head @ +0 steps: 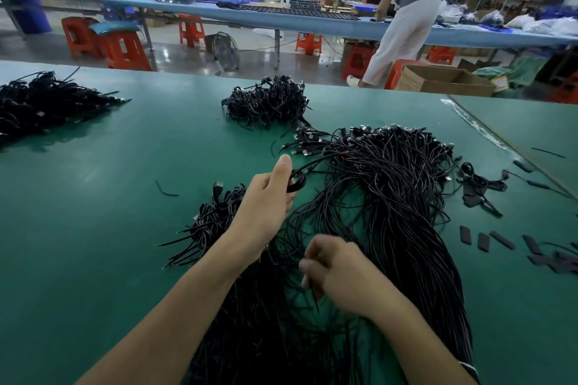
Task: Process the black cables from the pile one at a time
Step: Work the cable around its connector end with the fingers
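Observation:
A big pile of long black cables (397, 197) spreads over the green table (93, 197), plugs at its far end. My left hand (269, 200) holds a small coiled loop of one black cable (297, 180), whose free end runs toward the pile. My right hand (337, 272), blurred, pinches the tail of a thin black cable (314, 295) above the near part of the pile. A small heap of bundled cables (215, 212) lies just left of my left hand.
Another heap of coiled cables (269, 101) sits farther back, and a third (47, 103) at far left. Short black sleeve pieces (500, 239) lie scattered at right. A person (403, 19) stands at a bench beyond the table edge, near red stools and a cardboard box (444, 80).

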The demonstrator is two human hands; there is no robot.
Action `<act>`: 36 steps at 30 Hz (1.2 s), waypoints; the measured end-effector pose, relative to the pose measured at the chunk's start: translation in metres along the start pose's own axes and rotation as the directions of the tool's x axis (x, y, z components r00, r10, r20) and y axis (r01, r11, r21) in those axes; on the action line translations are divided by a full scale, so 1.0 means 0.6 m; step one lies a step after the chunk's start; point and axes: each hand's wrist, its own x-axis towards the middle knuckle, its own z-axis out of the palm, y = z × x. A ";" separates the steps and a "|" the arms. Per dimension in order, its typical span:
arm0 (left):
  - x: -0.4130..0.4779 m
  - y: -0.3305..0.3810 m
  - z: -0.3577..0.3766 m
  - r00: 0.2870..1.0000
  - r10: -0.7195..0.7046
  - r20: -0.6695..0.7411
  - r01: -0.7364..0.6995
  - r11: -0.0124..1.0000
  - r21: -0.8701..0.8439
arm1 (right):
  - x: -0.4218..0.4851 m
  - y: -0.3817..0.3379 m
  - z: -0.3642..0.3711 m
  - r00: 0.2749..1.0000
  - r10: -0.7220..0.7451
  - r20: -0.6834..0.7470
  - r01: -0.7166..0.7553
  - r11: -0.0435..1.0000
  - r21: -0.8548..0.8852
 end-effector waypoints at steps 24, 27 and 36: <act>-0.032 0.031 0.021 0.952 0.304 0.030 -0.301 0.951 -0.070 | -0.017 -0.068 -0.075 0.787 -0.207 -0.581 0.505 0.756 0.416; -0.031 0.036 0.017 0.965 0.259 -0.040 -0.262 0.959 -0.110 | -0.019 -0.061 -0.074 0.812 -0.193 -0.551 0.446 0.814 0.373; -0.032 0.039 0.020 0.984 0.174 -0.047 -0.180 0.969 -0.172 | -0.019 -0.068 -0.068 0.836 -0.220 -0.503 0.387 0.886 0.255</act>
